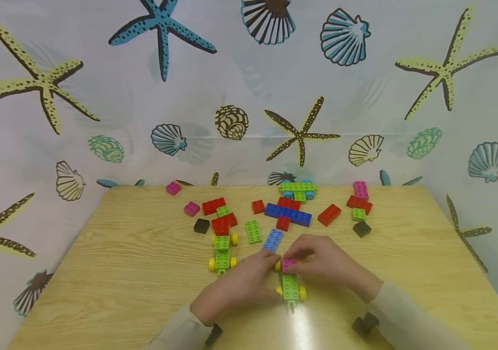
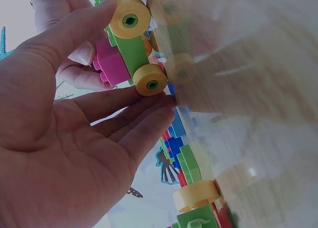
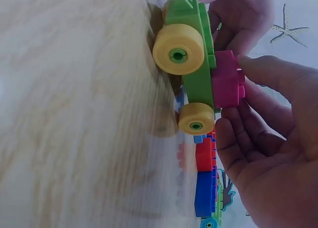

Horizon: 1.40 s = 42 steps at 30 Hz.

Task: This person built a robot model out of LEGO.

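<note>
A green wheeled base (image 1: 291, 290) with yellow wheels stands near the front of the table, a pink brick (image 1: 289, 265) on its far end. My left hand (image 1: 243, 283) holds the base from the left. In the left wrist view its thumb lies at one yellow wheel (image 2: 130, 18) and its fingertips (image 2: 165, 100) touch another. From the right, my right hand (image 1: 329, 260) pinches the pink brick between thumb and fingers; the right wrist view shows this brick (image 3: 226, 79) seated on the green base (image 3: 198, 86).
Left of my hands stands a second green wheeled base (image 1: 222, 257), red bricks at its far end. Beyond lie a light blue brick (image 1: 273, 239), a green brick (image 1: 253, 232), a long blue brick (image 1: 288, 215) and a blue-wheeled green base (image 1: 298, 188). More loose bricks (image 1: 329, 214) surround them.
</note>
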Motion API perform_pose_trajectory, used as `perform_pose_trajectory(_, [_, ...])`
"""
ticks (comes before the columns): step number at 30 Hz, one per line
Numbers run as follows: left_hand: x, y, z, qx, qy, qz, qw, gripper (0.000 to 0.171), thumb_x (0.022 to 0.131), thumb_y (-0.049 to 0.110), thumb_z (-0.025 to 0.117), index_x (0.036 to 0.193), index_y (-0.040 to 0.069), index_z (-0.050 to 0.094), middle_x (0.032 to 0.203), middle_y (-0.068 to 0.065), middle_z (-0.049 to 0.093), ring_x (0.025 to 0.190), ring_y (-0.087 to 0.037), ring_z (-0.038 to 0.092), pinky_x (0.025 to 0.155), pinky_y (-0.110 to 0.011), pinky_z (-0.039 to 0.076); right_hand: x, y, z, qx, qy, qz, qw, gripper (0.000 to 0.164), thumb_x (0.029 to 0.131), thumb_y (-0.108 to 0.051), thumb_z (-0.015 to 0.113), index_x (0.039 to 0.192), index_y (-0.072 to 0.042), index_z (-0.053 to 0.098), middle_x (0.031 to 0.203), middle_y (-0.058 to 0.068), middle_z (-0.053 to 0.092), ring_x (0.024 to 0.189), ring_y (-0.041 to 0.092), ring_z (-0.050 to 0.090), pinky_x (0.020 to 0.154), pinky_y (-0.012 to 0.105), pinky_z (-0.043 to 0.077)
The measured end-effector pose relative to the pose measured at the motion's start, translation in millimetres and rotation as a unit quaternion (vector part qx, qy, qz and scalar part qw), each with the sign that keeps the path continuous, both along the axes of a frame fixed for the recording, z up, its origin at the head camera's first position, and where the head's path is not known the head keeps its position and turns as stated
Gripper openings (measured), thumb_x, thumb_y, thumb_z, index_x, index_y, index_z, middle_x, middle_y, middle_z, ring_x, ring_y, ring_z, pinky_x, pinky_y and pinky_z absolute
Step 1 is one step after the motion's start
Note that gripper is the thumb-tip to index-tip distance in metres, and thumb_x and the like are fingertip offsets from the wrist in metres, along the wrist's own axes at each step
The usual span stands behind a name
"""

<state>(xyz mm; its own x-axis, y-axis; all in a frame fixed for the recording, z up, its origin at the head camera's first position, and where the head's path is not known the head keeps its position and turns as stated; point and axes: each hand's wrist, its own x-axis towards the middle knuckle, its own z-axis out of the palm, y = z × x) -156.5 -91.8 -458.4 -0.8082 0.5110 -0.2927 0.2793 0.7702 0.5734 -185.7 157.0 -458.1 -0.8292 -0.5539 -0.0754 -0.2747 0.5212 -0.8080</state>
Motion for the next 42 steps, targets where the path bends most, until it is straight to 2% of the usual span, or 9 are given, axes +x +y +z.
perform_pose_trajectory(2, [0.1,0.3,0.4,0.0,0.001,-0.001,1.0,0.091,0.092,0.05,0.092,0.166,0.012,0.054,0.169,-0.008,0.056,0.157,-0.031,0.056,0.129,-0.054,0.049,1.0,-0.3,-1.8,0.0,0.0,-0.003,1.0,0.023,0.099,-0.035,0.087,0.12,-0.023,0.086,0.114,-0.012,0.081,0.113,0.012,0.072,0.104,0.029,0.061])
perform_pose_trajectory(6, [0.7,0.7,0.8,0.0,-0.007,0.001,1.0,0.091,0.091,0.051,0.093,0.165,0.013,0.055,0.169,-0.008,0.057,0.156,-0.031,0.056,0.129,-0.054,0.05,4.6,-0.7,-5.2,0.001,-0.002,-0.01,1.0,0.021,0.1,-0.035,0.087,0.118,-0.025,0.086,0.112,-0.014,0.08,0.113,0.011,0.073,0.105,0.031,0.061])
perform_pose_trajectory(15, [1.4,0.3,2.0,-0.003,-0.016,0.005,0.9998,0.091,0.09,0.052,0.093,0.165,0.017,0.055,0.172,-0.005,0.055,0.158,-0.03,0.054,0.129,-0.055,0.05,9.9,-3.5,-4.8,0.014,0.02,-0.014,1.0,0.02,0.101,-0.032,0.086,0.119,-0.024,0.086,0.11,-0.016,0.08,0.111,0.01,0.074,0.103,0.028,0.062])
perform_pose_trajectory(31, [2.4,-0.7,3.6,0.0,-0.005,0.004,1.0,0.089,0.092,0.048,0.092,0.165,0.014,0.055,0.171,-0.007,0.055,0.158,-0.031,0.054,0.13,-0.055,0.048,8.4,-6.4,-0.1,0.013,0.014,-0.026,0.999,0.016,0.099,-0.03,0.088,0.114,-0.025,0.087,0.107,-0.015,0.08,0.11,0.01,0.074,0.103,0.033,0.064])
perform_pose_trajectory(38, [1.2,-1.3,4.0,0.001,-0.013,0.007,0.9999,0.089,0.092,0.049,0.092,0.165,0.015,0.055,0.172,-0.006,0.054,0.159,-0.031,0.054,0.129,-0.056,0.049,8.3,-6.7,0.1,0.012,0.008,-0.03,0.999,0.015,0.099,-0.03,0.088,0.113,-0.026,0.086,0.107,-0.015,0.08,0.11,0.011,0.073,0.102,0.03,0.062])
perform_pose_trajectory(42, [1.1,-0.8,4.0,0.003,-0.016,0.008,0.9998,0.09,0.091,0.05,0.093,0.165,0.016,0.055,0.173,-0.006,0.053,0.16,-0.031,0.053,0.129,-0.057,0.048,8.3,-6.0,-1.0,0.012,0.007,-0.033,0.999,0.014,0.099,-0.03,0.088,0.112,-0.027,0.085,0.107,-0.015,0.08,0.11,0.011,0.073,0.103,0.033,0.063])
